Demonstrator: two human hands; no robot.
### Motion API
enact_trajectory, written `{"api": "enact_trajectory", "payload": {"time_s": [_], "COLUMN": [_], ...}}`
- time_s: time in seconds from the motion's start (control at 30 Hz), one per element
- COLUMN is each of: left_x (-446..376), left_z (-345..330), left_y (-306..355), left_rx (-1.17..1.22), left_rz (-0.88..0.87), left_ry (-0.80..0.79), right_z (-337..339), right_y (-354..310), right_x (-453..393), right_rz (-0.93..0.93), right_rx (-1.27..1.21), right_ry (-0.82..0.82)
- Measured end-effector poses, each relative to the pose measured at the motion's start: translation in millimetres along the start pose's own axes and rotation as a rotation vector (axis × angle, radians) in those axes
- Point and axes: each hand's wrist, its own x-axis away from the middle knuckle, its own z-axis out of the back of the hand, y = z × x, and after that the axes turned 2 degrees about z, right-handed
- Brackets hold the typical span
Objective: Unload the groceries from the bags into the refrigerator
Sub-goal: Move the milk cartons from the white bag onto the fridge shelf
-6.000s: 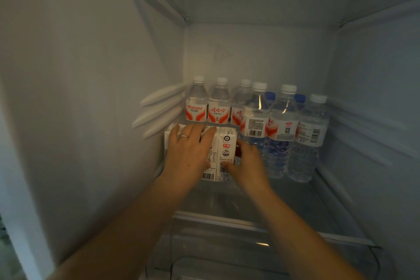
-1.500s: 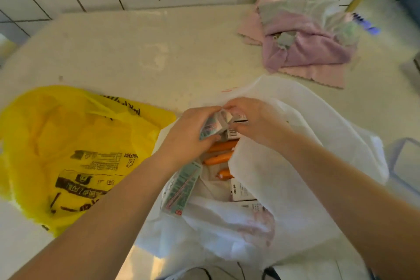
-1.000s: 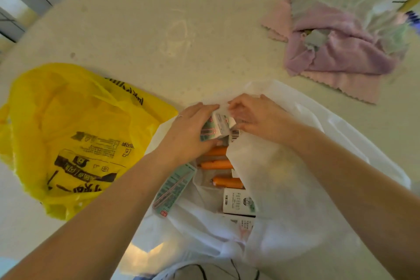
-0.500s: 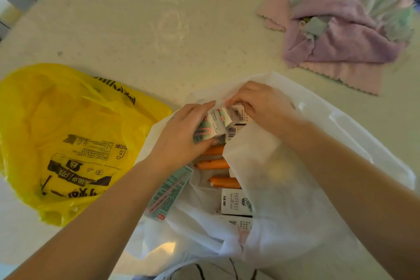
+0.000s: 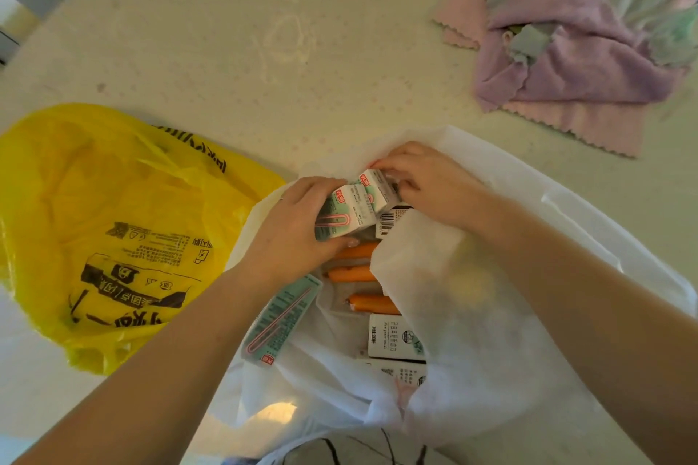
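A white bag (image 5: pixel 491 332) lies open on the counter. Inside it I see several orange sausages (image 5: pixel 353 273), a pale green carton (image 5: pixel 281 317) lying flat, and white cartons (image 5: pixel 394 338). My left hand (image 5: pixel 298 234) grips a small green-and-white milk carton (image 5: pixel 342 217) at the bag's mouth. My right hand (image 5: pixel 426 181) holds a second such carton (image 5: pixel 377 189) pressed against the first. Another carton's barcode (image 5: pixel 387 221) shows just beneath them.
A crumpled yellow plastic bag (image 5: pixel 113 223) lies to the left of the white bag. A heap of pink and purple cloths (image 5: pixel 574 49) sits at the far right of the pale counter (image 5: pixel 264 49). A tiled wall runs behind.
Six seconds ago both hands set cartons on the fridge shelf beside water bottles. Over the last second they have drawn the two small cartons together and up at the white bag's mouth.
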Motion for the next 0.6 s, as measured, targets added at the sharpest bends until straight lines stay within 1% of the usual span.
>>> {"api": "enact_trajectory", "payload": {"time_s": [0.07, 0.1, 0.13, 0.2, 0.23, 0.3, 0.4, 0.5, 0.6], "left_x": [3, 4, 6, 8, 8, 8, 9, 17, 28], "left_z": [-2, -3, -4, -7, -7, -7, -1, 7, 18], "left_y": [1, 1, 2, 4, 5, 7, 9, 9, 15], "left_rx": [-0.029, -0.033, -0.03, -0.027, -0.032, -0.054, -0.071, -0.022, 0.033], "left_rz": [-0.029, -0.035, -0.033, -0.015, -0.006, 0.002, 0.014, 0.061, 0.094], "left_ry": [0.067, 0.1, 0.126, 0.157, 0.167, 0.182, 0.19, 0.223, 0.276], "right_z": [3, 4, 5, 4, 2, -3, -5, 1, 10], "right_y": [2, 3, 4, 3, 2, -3, -6, -13, -29], "right_x": [6, 8, 10, 9, 8, 6, 9, 18, 27], "right_rz": [-0.009, -0.017, -0.024, -0.03, -0.017, 0.023, 0.053, 0.07, 0.04], "right_rx": [-0.202, -0.262, -0.257, -0.102, -0.012, 0.062, 0.025, -0.04, -0.112], "right_ry": [-0.07, -0.112, -0.152, -0.181, -0.156, -0.076, -0.018, 0.014, 0.043]}}
